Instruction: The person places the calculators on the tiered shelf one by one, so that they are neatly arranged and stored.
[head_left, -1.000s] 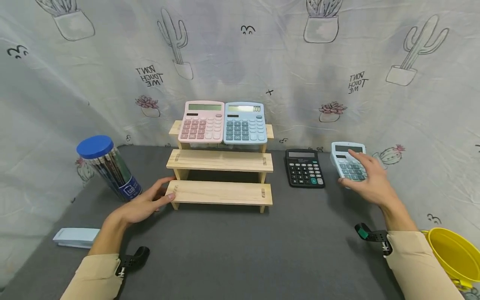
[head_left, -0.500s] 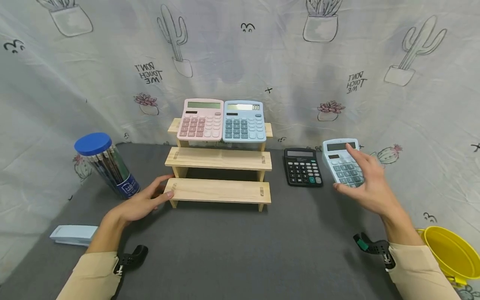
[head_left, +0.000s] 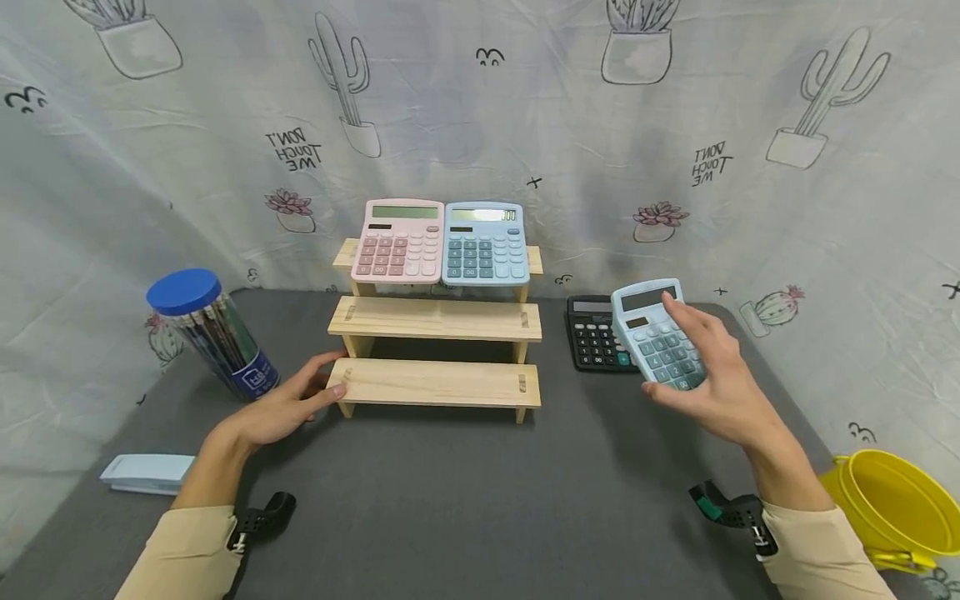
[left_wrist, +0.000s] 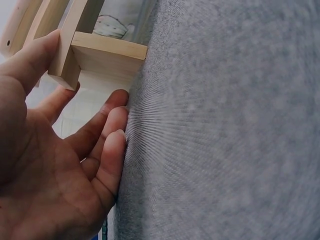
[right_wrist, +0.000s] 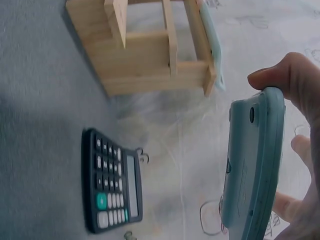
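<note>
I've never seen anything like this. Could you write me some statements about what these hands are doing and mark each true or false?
1. The right hand holds a light-blue calculator. True.
2. The left hand grips the blue-lidded jar. False: it pinches the left end of the bottom shelf of the wooden rack.
3. A pink calculator and a second blue calculator sit side by side on the top shelf. True.
4. The black calculator is on the middle shelf. False: it lies on the table.
</note>
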